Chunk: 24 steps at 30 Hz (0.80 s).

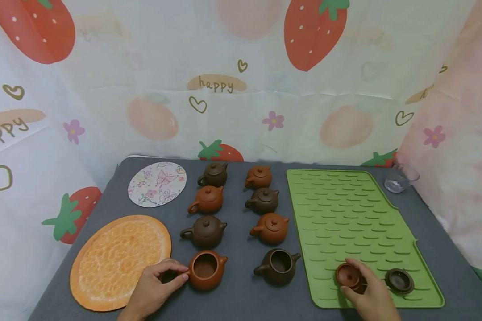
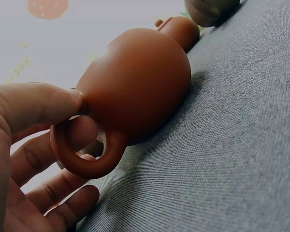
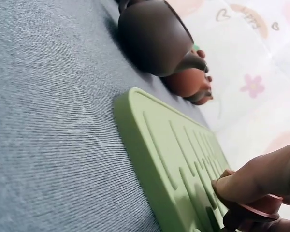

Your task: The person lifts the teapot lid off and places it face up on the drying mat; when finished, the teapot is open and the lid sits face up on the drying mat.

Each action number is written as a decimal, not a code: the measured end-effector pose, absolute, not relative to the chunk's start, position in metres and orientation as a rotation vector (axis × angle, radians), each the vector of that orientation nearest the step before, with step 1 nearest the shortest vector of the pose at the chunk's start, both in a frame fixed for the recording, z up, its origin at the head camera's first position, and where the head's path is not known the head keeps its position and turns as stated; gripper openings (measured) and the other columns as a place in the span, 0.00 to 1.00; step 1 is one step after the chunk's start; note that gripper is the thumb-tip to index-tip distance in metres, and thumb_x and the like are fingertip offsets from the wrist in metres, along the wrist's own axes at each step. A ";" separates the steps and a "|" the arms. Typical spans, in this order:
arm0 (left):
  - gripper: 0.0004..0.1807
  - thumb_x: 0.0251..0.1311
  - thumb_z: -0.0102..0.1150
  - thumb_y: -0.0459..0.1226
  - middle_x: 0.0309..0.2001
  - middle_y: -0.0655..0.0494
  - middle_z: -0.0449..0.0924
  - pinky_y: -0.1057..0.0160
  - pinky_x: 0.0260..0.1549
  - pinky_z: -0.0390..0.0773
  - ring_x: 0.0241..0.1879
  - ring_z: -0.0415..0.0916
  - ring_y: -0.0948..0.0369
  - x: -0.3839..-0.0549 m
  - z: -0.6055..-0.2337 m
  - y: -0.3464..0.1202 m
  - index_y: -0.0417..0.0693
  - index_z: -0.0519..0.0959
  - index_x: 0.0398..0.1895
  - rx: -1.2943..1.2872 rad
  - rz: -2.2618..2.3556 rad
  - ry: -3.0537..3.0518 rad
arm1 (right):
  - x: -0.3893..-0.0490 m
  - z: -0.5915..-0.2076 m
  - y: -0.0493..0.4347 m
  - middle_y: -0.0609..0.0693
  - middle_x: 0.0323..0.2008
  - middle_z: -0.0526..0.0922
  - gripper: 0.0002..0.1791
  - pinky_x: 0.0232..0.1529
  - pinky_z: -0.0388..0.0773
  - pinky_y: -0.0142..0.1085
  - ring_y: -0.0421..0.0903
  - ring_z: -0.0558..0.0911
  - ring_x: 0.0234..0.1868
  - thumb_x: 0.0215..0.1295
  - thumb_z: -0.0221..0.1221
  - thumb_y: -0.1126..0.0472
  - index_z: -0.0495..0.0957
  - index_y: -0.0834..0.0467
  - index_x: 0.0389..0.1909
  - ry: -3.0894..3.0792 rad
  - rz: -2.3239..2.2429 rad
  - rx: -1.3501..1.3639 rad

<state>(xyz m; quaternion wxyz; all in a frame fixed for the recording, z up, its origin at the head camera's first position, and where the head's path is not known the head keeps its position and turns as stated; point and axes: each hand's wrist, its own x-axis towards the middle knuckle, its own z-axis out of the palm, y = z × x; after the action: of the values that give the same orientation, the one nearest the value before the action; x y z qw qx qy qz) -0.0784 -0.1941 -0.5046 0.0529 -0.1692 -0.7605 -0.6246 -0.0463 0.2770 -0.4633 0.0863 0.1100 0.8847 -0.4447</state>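
My left hand point(image 1: 154, 285) pinches the handle of a lidless reddish-brown clay teapot point(image 1: 205, 271) standing on the grey cloth. Thumb and index finger meet on that handle in the left wrist view, while the other fingers spread below. At the front of the green ribbed mat point(image 1: 345, 232), my right hand point(image 1: 369, 290) grips a reddish-brown teapot lid point(image 1: 347, 275) between thumb and fingers, its hollow underside up. To the right of that hand lies a dark brown lid point(image 1: 399, 281), also underside up. A lidless dark brown teapot point(image 1: 279, 266) stands left of the mat.
Behind the two open teapots, several lidded ones, such as a dark teapot point(image 1: 206, 232) and a reddish teapot point(image 1: 270, 228), form two rows. A round orange mat point(image 1: 120, 258) and a floral disc point(image 1: 156, 184) lie left. A glass pitcher point(image 1: 399, 178) stands back right.
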 end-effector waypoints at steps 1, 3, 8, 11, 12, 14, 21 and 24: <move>0.08 0.54 0.68 0.27 0.34 0.52 0.82 0.64 0.35 0.77 0.34 0.79 0.57 -0.078 -0.505 -0.194 0.43 0.85 0.37 -0.512 -1.898 -2.313 | -0.047 -0.464 0.277 0.63 0.52 0.74 0.38 0.36 0.77 0.42 0.54 0.78 0.44 0.55 0.66 0.73 0.63 0.65 0.67 2.641 -1.312 0.320; 0.08 0.54 0.68 0.27 0.34 0.52 0.83 0.64 0.35 0.77 0.34 0.79 0.57 -0.079 -0.505 -0.194 0.43 0.85 0.37 -0.508 -1.895 -2.315 | -0.048 -0.466 0.277 0.64 0.54 0.73 0.38 0.38 0.76 0.44 0.57 0.77 0.46 0.54 0.67 0.73 0.63 0.65 0.67 2.657 -1.277 0.303; 0.08 0.55 0.67 0.26 0.34 0.52 0.83 0.63 0.35 0.78 0.35 0.79 0.58 -0.078 -0.505 -0.194 0.43 0.85 0.37 -0.516 -1.895 -2.314 | -0.051 -0.468 0.276 0.65 0.53 0.73 0.39 0.39 0.76 0.46 0.59 0.77 0.47 0.51 0.70 0.71 0.66 0.67 0.65 2.725 -1.141 0.241; 0.08 0.55 0.67 0.27 0.34 0.52 0.82 0.63 0.36 0.78 0.35 0.79 0.57 -0.078 -0.505 -0.195 0.43 0.85 0.37 -0.513 -1.897 -2.317 | -0.051 -0.468 0.276 0.64 0.51 0.73 0.39 0.37 0.76 0.45 0.56 0.77 0.44 0.50 0.70 0.71 0.66 0.67 0.65 2.719 -1.128 0.240; 0.08 0.55 0.67 0.27 0.34 0.52 0.82 0.63 0.36 0.78 0.35 0.79 0.57 -0.078 -0.505 -0.195 0.44 0.85 0.37 -0.513 -1.894 -2.319 | -0.051 -0.469 0.276 0.64 0.51 0.72 0.39 0.37 0.76 0.45 0.56 0.77 0.44 0.50 0.70 0.72 0.65 0.67 0.65 2.714 -1.132 0.240; 0.08 0.55 0.67 0.27 0.34 0.52 0.82 0.63 0.35 0.78 0.34 0.79 0.57 -0.078 -0.505 -0.195 0.44 0.85 0.37 -0.509 -1.891 -2.321 | -0.051 -0.469 0.277 0.64 0.50 0.72 0.40 0.36 0.76 0.44 0.54 0.77 0.43 0.51 0.69 0.72 0.64 0.67 0.66 2.697 -1.148 0.238; 0.08 0.54 0.67 0.27 0.34 0.52 0.83 0.63 0.35 0.78 0.34 0.79 0.57 -0.078 -0.503 -0.194 0.43 0.85 0.37 -0.516 -1.888 -2.316 | -0.051 -0.469 0.283 0.62 0.49 0.72 0.43 0.36 0.75 0.43 0.53 0.76 0.43 0.50 0.69 0.72 0.61 0.66 0.68 2.670 -1.154 0.188; 0.08 0.54 0.68 0.27 0.34 0.53 0.83 0.63 0.35 0.78 0.34 0.79 0.57 -0.078 -0.503 -0.194 0.44 0.85 0.37 -0.503 -1.885 -2.325 | -0.051 -0.469 0.285 0.62 0.49 0.72 0.44 0.36 0.75 0.43 0.53 0.75 0.44 0.50 0.70 0.72 0.61 0.67 0.68 2.673 -1.159 0.164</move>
<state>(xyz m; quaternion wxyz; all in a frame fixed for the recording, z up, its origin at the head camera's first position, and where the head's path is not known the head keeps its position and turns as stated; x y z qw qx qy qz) -0.0775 -0.1938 -0.5029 0.0535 -0.1655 -0.7649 -0.6202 -0.0513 0.2847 -0.4691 0.1117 0.0558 0.9103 -0.3947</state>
